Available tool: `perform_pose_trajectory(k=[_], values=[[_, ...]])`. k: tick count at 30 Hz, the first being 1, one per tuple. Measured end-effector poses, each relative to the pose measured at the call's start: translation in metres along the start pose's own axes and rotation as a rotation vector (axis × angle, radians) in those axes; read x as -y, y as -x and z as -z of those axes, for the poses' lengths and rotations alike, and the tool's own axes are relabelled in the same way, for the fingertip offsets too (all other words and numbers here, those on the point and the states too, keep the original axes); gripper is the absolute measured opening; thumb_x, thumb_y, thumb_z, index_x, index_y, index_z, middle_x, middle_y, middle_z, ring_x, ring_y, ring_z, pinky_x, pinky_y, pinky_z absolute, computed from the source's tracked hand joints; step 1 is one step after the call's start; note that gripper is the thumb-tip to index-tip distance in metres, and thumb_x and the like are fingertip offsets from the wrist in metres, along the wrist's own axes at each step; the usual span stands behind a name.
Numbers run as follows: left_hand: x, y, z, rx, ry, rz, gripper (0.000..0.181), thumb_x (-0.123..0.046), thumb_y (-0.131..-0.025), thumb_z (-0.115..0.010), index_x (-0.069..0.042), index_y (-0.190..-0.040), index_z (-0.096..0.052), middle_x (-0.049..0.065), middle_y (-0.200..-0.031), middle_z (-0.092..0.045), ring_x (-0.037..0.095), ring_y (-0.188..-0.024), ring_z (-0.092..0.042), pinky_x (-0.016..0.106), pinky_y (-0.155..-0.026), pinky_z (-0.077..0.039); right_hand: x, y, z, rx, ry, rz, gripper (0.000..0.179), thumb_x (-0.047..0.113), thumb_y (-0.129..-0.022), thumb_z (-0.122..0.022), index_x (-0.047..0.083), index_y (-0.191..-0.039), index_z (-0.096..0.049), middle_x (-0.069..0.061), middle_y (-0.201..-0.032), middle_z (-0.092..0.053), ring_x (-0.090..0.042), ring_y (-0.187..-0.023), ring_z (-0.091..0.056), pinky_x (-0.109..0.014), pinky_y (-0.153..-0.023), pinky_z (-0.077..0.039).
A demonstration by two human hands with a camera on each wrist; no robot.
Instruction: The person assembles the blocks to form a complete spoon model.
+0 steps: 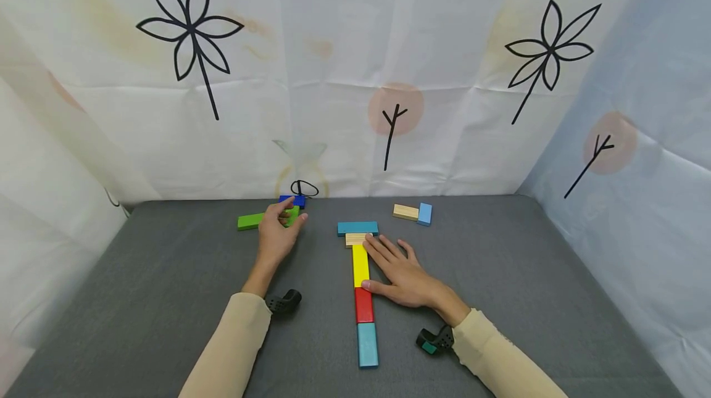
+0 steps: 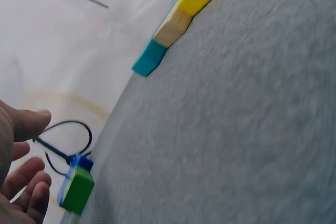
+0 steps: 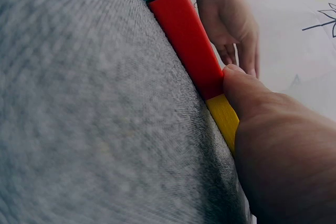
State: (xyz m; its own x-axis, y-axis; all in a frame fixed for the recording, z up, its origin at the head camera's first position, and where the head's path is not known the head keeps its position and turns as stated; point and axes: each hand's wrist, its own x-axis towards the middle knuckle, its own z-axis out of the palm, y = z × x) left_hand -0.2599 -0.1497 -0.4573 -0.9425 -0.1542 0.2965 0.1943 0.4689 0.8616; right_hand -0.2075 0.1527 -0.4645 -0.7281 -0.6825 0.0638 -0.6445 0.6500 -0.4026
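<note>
Over the green blocks point(image 1: 250, 221) at the far left, my left hand point(image 1: 278, 234) hovers with loosely bent fingers and the thumb apart. In the left wrist view those fingers hold nothing, and a gap shows between them and the green block point(image 2: 77, 190). A dark blue block point(image 1: 300, 201) lies just behind the green. My right hand point(image 1: 408, 281) rests with spread fingers beside the yellow block point(image 1: 360, 262). Its thumb touches near the joint with the red block point(image 1: 363, 305); its index fingertip is at the wooden block point(image 1: 354, 240).
A light blue block point(image 1: 367, 345) ends the row nearest me. Across its far end lies a teal block point(image 1: 357, 228). Another wooden block point(image 1: 405, 211) and a small blue block point(image 1: 424, 214) sit at the back right. A patterned cloth wall point(image 1: 333, 132) borders the grey table point(image 1: 166, 299).
</note>
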Motion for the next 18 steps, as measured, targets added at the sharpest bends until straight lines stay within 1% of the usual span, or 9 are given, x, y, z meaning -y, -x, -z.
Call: perform_pose_trajectory(k=[2,5,6,11,15,18], values=[[0.003,-0.001,0.002,-0.018,-0.027,0.022,0.055,-0.017,-0.094,-0.075,0.0,-0.143,-0.057,0.023,-0.128,-0.055,0.036,-0.107,-0.054,0.051,-0.093,-0.046,0.0,0.0,0.0,0.0,-0.005,0.001,0.08,0.05,-0.104,-0.051,0.008,-0.163,-0.018,-0.007,-0.17,-0.011,-0.034,-0.155,-0.01,-0.065,-0.116,-0.001],[0.007,-0.001,0.003,-0.014,-0.057,0.053,0.058,-0.018,-0.094,-0.075,0.0,-0.145,-0.054,0.025,-0.134,-0.051,0.037,-0.108,-0.054,0.052,-0.094,-0.045,0.0,0.001,0.0,0.003,-0.007,-0.003,0.08,0.05,-0.104,-0.05,0.009,-0.164,-0.016,-0.006,-0.17,-0.01,-0.033,-0.155,-0.01,-0.064,-0.116,-0.001],[0.009,-0.001,0.003,-0.008,-0.06,0.06,0.058,-0.018,-0.094,-0.075,0.0,-0.145,-0.054,0.025,-0.136,-0.051,0.038,-0.11,-0.054,0.052,-0.095,-0.045,-0.001,0.001,0.0,0.002,-0.008,-0.003,0.08,0.05,-0.104,-0.05,0.009,-0.164,-0.016,-0.006,-0.17,-0.01,-0.033,-0.155,-0.01,-0.064,-0.116,-0.001],[0.013,0.0,0.004,0.026,-0.063,0.068,0.061,-0.014,-0.092,-0.077,0.002,-0.146,-0.052,0.026,-0.144,-0.047,0.041,-0.119,-0.056,0.052,-0.099,-0.048,-0.002,0.001,0.0,0.011,-0.004,-0.011,0.081,0.052,-0.104,-0.049,0.01,-0.164,-0.015,-0.004,-0.17,-0.008,-0.031,-0.155,-0.008,-0.063,-0.117,-0.001],[0.017,-0.001,0.004,0.063,-0.095,0.058,0.063,-0.011,-0.09,-0.078,0.002,-0.146,-0.052,0.025,-0.146,-0.047,0.041,-0.115,-0.059,0.052,-0.096,-0.05,-0.003,0.0,-0.001,0.021,-0.003,-0.021,0.081,0.053,-0.104,-0.048,0.012,-0.164,-0.012,-0.001,-0.171,-0.006,-0.029,-0.156,-0.007,-0.061,-0.118,0.001],[0.019,-0.002,0.006,0.112,-0.114,0.057,0.063,-0.009,-0.091,-0.077,0.002,-0.147,-0.051,0.025,-0.149,-0.044,0.04,-0.114,-0.058,0.051,-0.095,-0.05,-0.004,0.0,-0.002,0.02,-0.001,-0.023,0.081,0.053,-0.104,-0.047,0.012,-0.164,-0.012,-0.001,-0.171,-0.006,-0.028,-0.156,-0.007,-0.061,-0.118,0.001]])
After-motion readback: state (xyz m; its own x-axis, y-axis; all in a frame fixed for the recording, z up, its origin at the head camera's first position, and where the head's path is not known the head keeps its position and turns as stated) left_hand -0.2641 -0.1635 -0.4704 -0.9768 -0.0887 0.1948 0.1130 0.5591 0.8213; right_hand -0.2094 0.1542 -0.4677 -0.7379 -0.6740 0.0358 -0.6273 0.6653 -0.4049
